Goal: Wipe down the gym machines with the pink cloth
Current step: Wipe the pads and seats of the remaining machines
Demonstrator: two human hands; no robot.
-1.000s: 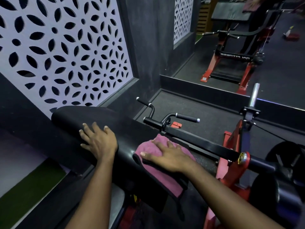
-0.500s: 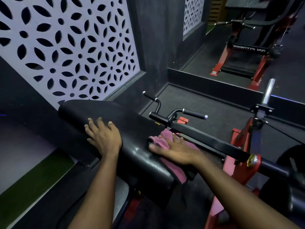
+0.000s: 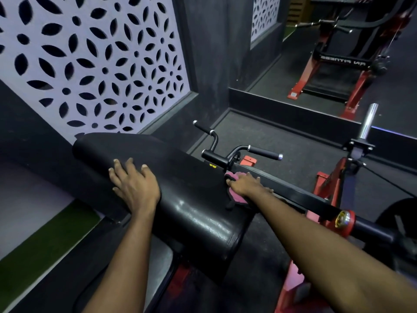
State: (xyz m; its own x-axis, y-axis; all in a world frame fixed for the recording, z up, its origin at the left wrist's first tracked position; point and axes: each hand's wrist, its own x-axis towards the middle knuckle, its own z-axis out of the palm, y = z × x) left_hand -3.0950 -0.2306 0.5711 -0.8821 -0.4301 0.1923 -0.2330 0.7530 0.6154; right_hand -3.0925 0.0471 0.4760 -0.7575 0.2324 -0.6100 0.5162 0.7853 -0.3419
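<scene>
A long black padded bench (image 3: pixel 191 199) of a red-framed gym machine runs from upper left to lower right. My left hand (image 3: pixel 135 186) rests flat on the pad's left edge, fingers spread. My right hand (image 3: pixel 246 185) presses the pink cloth (image 3: pixel 234 196) against the pad's right side, beside the black lever bar (image 3: pixel 293 195). Most of the cloth is hidden under the hand; only bunched pink edges show.
Two black handle grips (image 3: pixel 264 152) stick out past the cloth. A chrome weight peg (image 3: pixel 367 120) stands on the red frame (image 3: pixel 331 184) at right. A mirror (image 3: pixel 338 53) at the back reflects the machine. A patterned wall panel (image 3: pixel 90 64) lies left.
My right hand has slid the cloth forward and to the right along the pad, toward the handles, and the cloth is more bunched under it. My left hand stays on the pad.
</scene>
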